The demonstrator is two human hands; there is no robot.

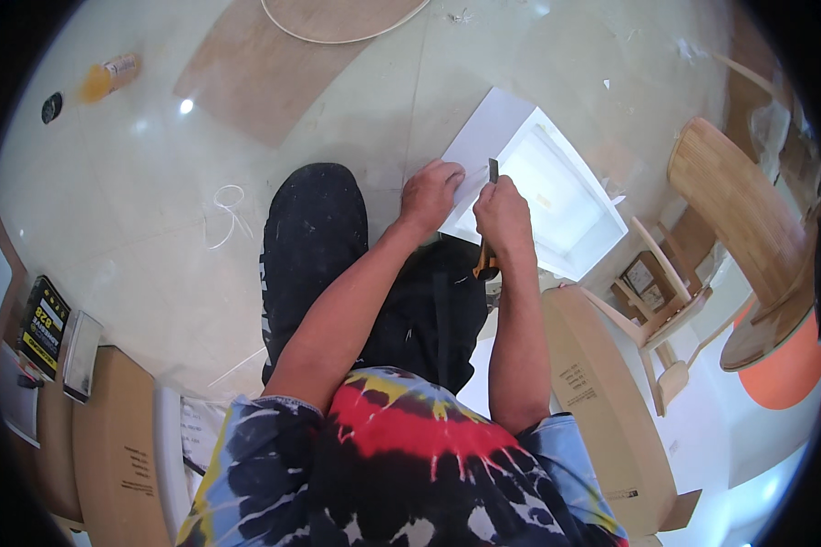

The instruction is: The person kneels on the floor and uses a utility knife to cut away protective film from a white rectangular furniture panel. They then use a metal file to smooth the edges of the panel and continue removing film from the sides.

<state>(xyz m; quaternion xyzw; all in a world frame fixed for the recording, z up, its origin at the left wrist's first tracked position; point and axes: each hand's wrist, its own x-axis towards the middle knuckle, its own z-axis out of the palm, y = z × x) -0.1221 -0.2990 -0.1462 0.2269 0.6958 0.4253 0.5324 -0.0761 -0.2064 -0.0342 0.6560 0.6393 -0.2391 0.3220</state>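
A white open box [483,129], shaped like a drawer, stands on the floor ahead of my knees, slightly to the right. My left hand [431,194] is at the box's left side panel, with its fingers curled together; whatever they pinch, if anything, is too small to make out. My right hand [504,214] is closed around what looks like a hammer [493,170]. Its dark head shows above my fist, close to the panel's upper edge. Below the fist, the orange and black handle end [486,266] sticks out towards me.
An orange-filled bottle [109,77] and a black cap [52,108] lie far left. White cord [231,214] is on the tiles. Cardboard boxes [602,410] flank me, with a black-and-yellow box [44,326] at left. Wooden chair parts [743,205] stand at right.
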